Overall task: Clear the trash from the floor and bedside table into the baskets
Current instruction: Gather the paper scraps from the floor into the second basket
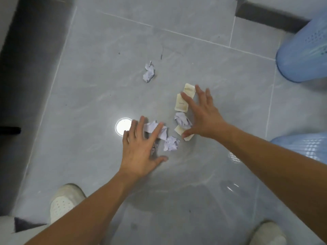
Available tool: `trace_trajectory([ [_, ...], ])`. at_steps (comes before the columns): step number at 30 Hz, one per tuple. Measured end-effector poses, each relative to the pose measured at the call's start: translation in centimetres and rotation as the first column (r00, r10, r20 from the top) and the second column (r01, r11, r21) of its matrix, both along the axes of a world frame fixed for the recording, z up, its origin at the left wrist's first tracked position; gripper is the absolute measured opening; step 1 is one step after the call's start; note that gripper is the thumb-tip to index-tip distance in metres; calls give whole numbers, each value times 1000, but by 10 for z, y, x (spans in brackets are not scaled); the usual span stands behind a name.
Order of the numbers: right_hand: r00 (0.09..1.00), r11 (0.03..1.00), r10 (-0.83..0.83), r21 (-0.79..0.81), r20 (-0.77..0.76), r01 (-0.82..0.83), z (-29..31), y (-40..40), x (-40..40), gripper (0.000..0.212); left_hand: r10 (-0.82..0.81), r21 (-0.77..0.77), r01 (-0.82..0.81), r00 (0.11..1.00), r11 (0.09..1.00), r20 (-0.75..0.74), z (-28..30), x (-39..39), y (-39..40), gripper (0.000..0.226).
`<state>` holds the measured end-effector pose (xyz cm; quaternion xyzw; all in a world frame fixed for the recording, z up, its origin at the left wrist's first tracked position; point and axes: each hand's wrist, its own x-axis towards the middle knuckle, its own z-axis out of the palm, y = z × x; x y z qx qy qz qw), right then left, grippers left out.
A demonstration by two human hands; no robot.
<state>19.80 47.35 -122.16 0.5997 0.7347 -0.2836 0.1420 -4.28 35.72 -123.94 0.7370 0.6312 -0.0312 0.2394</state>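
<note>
Paper balls [170, 143]: on the gray floor [88, 96], light and soft, easy to squash; grab around the whole ball.
Flat packets [181, 103]: thin, maybe slippery; pinch an edge.
Left hand [141, 154]: fingers spread, holding nothing, over one ball.
Right hand [201, 117]: spread wide, holding nothing, over packets.
Baskets [302, 55]: blue, nearby at right.

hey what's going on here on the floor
A person is bent over a grey tiled floor, reaching both open hands down to gather scattered trash. The left hand spreads over a crumpled white paper; the right hand is over the beige packets and another paper ball. One crumpled paper lies apart, farther away. Two blue baskets stand at the right. Nothing is lifted yet.
</note>
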Motion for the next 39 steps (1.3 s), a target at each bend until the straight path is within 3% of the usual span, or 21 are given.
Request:
trace_trajectory([
  [3, 989, 989, 145, 16, 8, -145, -16, 25, -2, 149, -111, 49, 110, 994, 993, 24, -20, 3, 19, 114],
  [6, 970, 968, 236, 74, 55, -240, -37, 25, -6, 136, -195, 87, 192, 980, 978, 28, -37, -2, 22, 99],
  [12, 968, 870, 240, 457, -68, -184, -57, 5, -4, 67, -331, 257, 311, 943, 915, 38, -53, -11, 12, 53],
  [16, 950, 853, 291, 482, -116, -203, -61, 2, -12, 34, -400, 289, 356, 910, 889, 110, -53, -8, 17, 37],
  [20, 974, 897, 203, 418, -96, -146, -61, -1, -8, 18, -359, 221, 327, 925, 919, 122, -48, -21, 32, 47],
  [25, 976, 919, 15, 388, -215, 72, -46, 1, 9, 16, -298, 289, 257, 949, 922, 104, -23, -46, 55, 14],
  [28, 936, 905, -54, 379, -348, 193, -27, -9, 4, 13, -232, 296, 200, 969, 934, 79, -10, -52, 71, 23],
  [33, 918, 979, 55, 203, -392, 29, -23, -27, -25, 38, -247, 242, 217, 964, 946, 102, -10, -38, 95, 58],
  [36, 941, 994, 41, 111, -336, -4, -37, -25, -35, 59, -295, 170, 281, 953, 944, 63, -20, -34, 98, 54],
  [39, 947, 992, 35, 129, -320, 7, -45, -19, -43, 63, -299, 153, 291, 954, 944, 34, -21, -39, 99, 40],
])
